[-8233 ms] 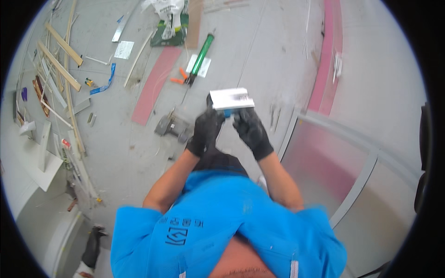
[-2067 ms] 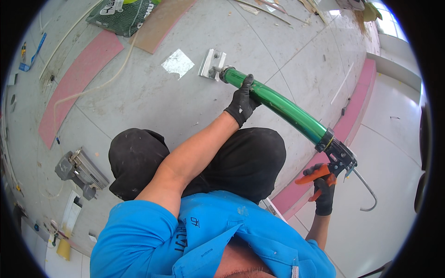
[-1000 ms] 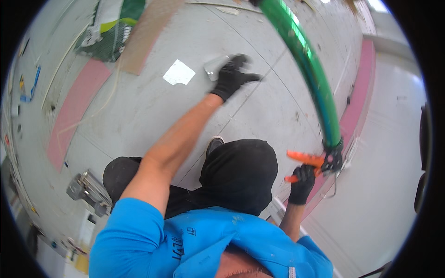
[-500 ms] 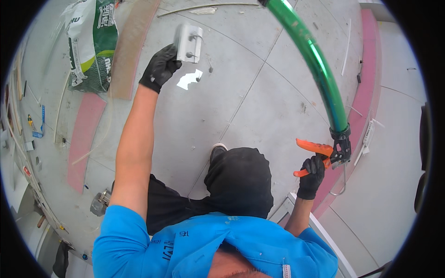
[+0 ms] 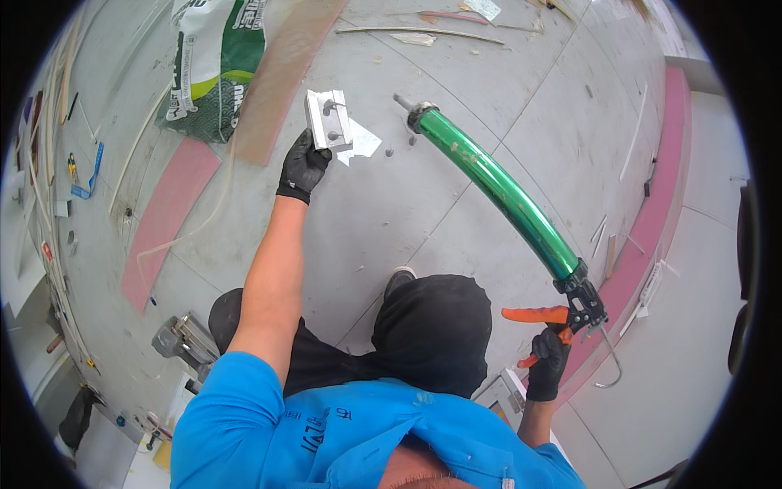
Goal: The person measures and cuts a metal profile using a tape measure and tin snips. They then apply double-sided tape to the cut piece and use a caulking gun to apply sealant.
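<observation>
In my black-gloved left hand [image 5: 304, 169] is a short white moulding piece [image 5: 331, 121], gripped by its near end. Two grey dabs of paste sit on its upturned face. My right hand [image 5: 548, 363], gloved too, is wrapped round the orange grip of a caulking gun [image 5: 503, 191] with a shiny green barrel. Its other orange lever [image 5: 533, 314] stands apart from the grip, outside my fingers. The barrel slants up to the left, and the grey-smeared nozzle [image 5: 402, 102] points toward the white piece, a gap apart from it.
A white and green sack [image 5: 213, 77] lies on the grey floor [image 5: 358, 228] at far left, beside a brown board [image 5: 285, 73] and a pink strip [image 5: 171, 216]. A white paper scrap [image 5: 364, 144] and grey drops lie beyond my left hand. Long pink edging [image 5: 664, 171] runs along the right.
The gun's nozzle end has swung down and left into view, nearer the white piece. My left hand has shifted slightly right and nearer with the piece. The whole view has shifted too.
</observation>
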The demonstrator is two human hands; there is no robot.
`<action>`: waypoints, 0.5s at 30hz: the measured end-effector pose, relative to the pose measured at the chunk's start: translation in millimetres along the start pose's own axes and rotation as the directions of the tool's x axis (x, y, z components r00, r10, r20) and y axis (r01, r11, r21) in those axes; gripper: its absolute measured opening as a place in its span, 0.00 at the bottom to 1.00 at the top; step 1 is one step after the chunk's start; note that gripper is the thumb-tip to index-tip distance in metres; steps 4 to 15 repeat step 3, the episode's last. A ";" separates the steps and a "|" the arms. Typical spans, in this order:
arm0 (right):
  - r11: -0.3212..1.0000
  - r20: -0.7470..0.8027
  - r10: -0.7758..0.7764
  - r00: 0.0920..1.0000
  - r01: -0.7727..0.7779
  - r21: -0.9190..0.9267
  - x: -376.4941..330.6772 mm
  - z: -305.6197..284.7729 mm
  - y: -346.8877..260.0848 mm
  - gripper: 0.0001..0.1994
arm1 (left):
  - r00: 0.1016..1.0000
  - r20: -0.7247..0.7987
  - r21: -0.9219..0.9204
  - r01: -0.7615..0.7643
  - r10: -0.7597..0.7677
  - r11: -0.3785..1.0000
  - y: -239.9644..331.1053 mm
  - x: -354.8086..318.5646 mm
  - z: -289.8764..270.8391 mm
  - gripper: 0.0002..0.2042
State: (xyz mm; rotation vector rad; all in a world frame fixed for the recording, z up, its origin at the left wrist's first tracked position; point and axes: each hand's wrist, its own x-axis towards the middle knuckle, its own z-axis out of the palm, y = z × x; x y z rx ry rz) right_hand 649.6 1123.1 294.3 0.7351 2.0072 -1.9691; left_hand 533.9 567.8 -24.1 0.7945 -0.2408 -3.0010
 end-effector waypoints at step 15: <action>1.000 0.071 0.014 0.997 -0.015 0.020 -4.5 0.6 -19.8 0.19 | 0.995 -0.050 -0.025 -0.084 0.082 0.996 4.2 -1.9 6.0 0.10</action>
